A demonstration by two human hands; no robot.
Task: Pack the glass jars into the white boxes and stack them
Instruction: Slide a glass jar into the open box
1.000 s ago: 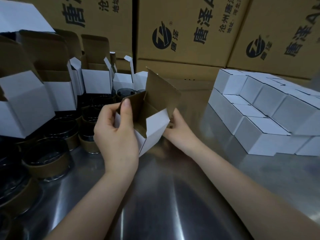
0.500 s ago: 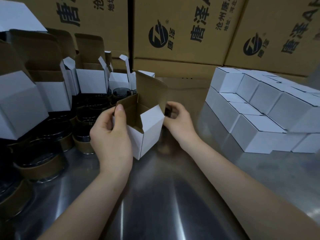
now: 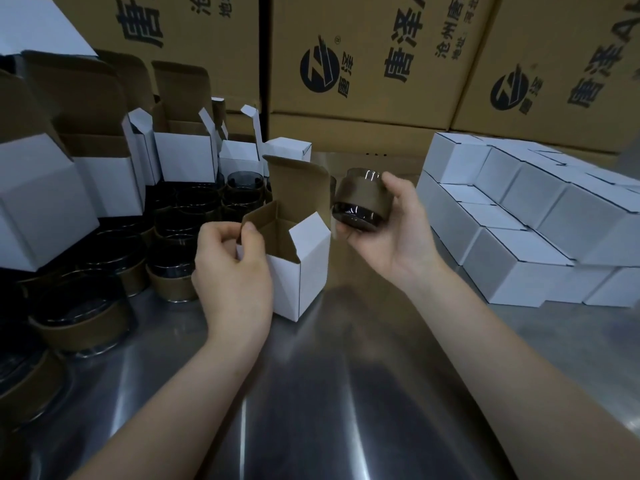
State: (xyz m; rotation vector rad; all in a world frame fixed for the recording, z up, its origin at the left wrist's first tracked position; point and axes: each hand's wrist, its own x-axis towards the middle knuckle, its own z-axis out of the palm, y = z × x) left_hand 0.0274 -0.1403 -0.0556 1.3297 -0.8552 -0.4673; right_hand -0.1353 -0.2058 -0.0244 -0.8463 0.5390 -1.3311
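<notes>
Steel table [image 3: 322,393], head view: a small white cardboard box [image 3: 304,271], brown inside, stands on it with its top open and lid flap upright. Left hand [image 3: 235,275] pinches the box's near side flap. Right hand [image 3: 398,233] grips a dark glass jar [image 3: 360,202] with a brown band, tilted, in the air just right of the opening. Closed white boxes [image 3: 519,216] stacked at right; more dark jars [image 3: 173,233] at left.

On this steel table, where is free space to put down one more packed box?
Free: the steel table in front of the open box, between the forearms; also the patch in front of the stack of closed boxes, at the right. Crowded: the left side, full of glass jars and spare boxes.
</notes>
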